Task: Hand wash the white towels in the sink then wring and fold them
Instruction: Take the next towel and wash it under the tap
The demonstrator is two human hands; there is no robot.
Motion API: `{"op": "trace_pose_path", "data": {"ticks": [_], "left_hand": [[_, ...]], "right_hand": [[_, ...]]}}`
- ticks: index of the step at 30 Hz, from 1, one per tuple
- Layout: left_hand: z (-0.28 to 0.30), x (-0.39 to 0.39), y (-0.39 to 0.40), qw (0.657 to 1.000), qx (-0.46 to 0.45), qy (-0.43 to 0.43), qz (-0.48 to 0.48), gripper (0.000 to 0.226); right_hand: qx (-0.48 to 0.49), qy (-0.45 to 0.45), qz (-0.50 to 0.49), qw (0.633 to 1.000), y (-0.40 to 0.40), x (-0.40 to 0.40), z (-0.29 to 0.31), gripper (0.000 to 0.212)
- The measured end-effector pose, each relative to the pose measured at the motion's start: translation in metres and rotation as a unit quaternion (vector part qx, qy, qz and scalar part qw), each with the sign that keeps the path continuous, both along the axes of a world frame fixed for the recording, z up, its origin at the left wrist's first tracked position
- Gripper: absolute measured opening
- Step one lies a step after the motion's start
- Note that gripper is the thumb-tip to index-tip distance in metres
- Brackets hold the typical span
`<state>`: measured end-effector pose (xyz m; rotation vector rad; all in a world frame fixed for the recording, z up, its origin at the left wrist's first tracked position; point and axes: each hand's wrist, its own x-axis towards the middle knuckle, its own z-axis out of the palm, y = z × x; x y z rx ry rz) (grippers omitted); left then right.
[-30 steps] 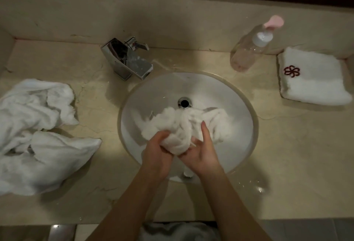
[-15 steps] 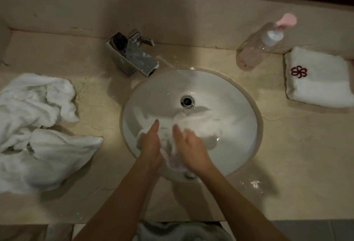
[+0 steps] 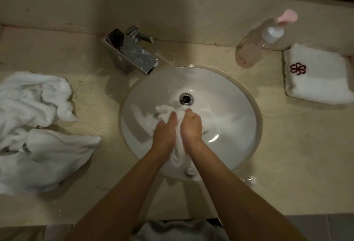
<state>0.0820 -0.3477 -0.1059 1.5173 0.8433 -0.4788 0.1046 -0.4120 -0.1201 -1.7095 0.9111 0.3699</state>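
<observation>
- Crumpled towels (image 3: pixel 38 131) wait on the counter (image 3: pixel 287 154) at the far left; I count two, though the folds blur the line between them.
- One tap (image 3: pixel 130 53) stands behind the sink (image 3: pixel 229 103).
- In the basin, the left hand (image 3: pixel 164 131) and right hand (image 3: pixel 191 126) press one wet towel (image 3: pixel 177 145) between them, fingers curled onto it.
- Risk: rubbing near the front rim could slop water onto the counter and floor.
- One pump bottle (image 3: pixel 264 39), then one folded towel (image 3: pixel 318 76) at the right.
</observation>
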Motion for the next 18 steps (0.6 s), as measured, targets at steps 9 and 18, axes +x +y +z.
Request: {"op": "trace_pose_path", "data": {"ticks": [9,18], "left_hand": [[0.001,0.000,0.005,0.999,-0.042,-0.008,0.004,0.038],[-0.005,-0.005,0.005,0.996,-0.083,0.020,-0.002,0.044]], "right_hand": [[-0.032,0.010,0.066,0.997,-0.002,0.014,-0.005,0.045],[0.017,0.027,-0.071,0.997,-0.019,0.037,-0.002,0.048]]}}
